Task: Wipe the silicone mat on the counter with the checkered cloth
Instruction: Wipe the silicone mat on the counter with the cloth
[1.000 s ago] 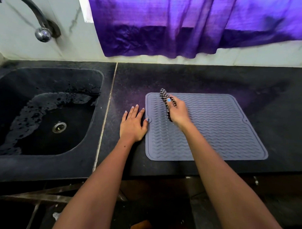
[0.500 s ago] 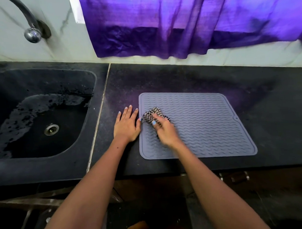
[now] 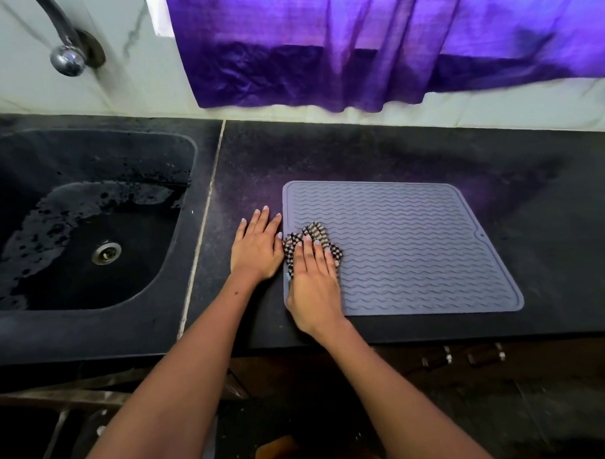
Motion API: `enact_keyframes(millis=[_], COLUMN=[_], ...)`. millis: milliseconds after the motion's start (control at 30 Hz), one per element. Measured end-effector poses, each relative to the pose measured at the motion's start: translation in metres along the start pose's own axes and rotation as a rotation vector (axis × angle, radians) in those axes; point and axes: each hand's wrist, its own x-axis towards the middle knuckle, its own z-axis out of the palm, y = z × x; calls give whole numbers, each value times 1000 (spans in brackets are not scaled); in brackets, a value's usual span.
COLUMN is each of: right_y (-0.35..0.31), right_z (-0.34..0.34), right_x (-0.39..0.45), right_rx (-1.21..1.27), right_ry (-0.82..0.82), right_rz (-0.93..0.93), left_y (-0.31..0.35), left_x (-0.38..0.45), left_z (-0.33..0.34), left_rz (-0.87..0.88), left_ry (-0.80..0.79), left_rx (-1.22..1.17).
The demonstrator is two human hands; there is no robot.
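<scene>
Right hand (image 3: 313, 280) now flattened, checkered cloth (image 3: 308, 239) bunched beneath fingers

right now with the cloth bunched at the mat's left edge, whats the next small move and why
Probably sweep the right hand rightward, pressing the checkered cloth across the silicone mat. The cloth sits at the mat's left edge under flat fingers, and the ridged area to its right lies uncovered. The left hand rests flat on the counter beside that edge.

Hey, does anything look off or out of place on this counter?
Only the silicone mat: it sits slightly askew to the counter front edge. Standing water remains in the sink.
</scene>
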Motion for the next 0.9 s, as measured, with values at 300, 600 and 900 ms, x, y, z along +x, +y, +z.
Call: enact_keyframes(millis=[300,600,900], right_y=[30,56,78], right_z=[-58,-24,-40], right_x=[32,19,38], right_rx=[1228,106,594], right_ry=[-132,4,-153], right_rz=[355,110,178], left_y=[0,-1,-2], left_x=[-1,-1,0], left_z=[-2,1,2], left_rz=[0,12,6], left_ry=[-19,-8,-12], left_rx=[-11,-2,-1])
